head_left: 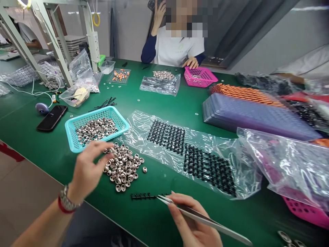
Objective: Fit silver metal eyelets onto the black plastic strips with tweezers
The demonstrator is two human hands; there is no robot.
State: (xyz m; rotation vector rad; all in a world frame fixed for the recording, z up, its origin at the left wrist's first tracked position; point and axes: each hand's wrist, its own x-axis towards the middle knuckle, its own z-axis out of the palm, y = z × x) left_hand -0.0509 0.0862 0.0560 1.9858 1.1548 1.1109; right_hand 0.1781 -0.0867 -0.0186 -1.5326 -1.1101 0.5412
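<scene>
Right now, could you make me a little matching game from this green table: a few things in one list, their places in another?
Things:
1. teal plastic basket
2. loose pile of small metal rings
3. silver metal tweezers
4. black smartphone

Places:
A. in the right hand
B. left of the basket
C. under the left hand's fingers
D. behind the ring pile

Pairs: 1-D, 2-C, 3-A, 4-B

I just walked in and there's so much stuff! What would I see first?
A heap of little silver rings on the green table, under the left hand. Behind it, a turquoise basket holds more. The right hand points tweezers at a black strip.
</scene>
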